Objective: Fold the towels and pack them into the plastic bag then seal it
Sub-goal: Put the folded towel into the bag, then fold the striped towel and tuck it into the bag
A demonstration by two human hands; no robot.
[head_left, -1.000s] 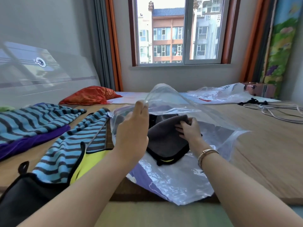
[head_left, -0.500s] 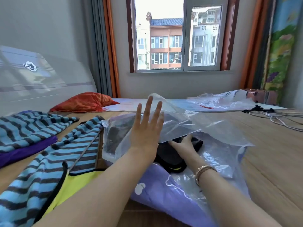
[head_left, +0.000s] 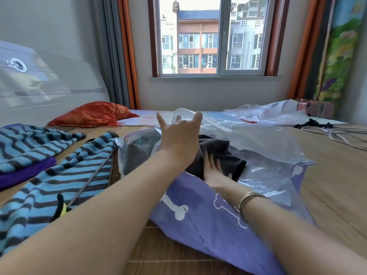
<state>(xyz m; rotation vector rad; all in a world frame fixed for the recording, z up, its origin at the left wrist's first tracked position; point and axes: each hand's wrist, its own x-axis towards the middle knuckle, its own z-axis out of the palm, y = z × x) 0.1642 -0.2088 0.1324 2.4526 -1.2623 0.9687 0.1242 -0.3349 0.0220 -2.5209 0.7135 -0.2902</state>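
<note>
A clear plastic bag point(head_left: 264, 147) with a purple bone-print band lies in the middle of the wooden surface, its mouth toward me. A folded dark grey towel point(head_left: 224, 157) sits inside the mouth. My right hand point(head_left: 215, 171) lies flat on the towel with straight fingers. My left hand point(head_left: 179, 137) is raised over the bag's upper layer, fingers spread and holding nothing. A blue-and-black striped towel point(head_left: 65, 179) lies unfolded at the left, another striped one point(head_left: 29, 143) behind it on purple cloth.
An orange cushion point(head_left: 93, 114) lies at the back left. A second clear bag point(head_left: 272, 112) is crumpled at the back right, with grey cables point(head_left: 337, 133) beside it. The window wall stands behind.
My left hand let go of the bag's top layer and opened. My right hand pushed the grey towel deeper into the bag and now lies flat. The view moved closer.
</note>
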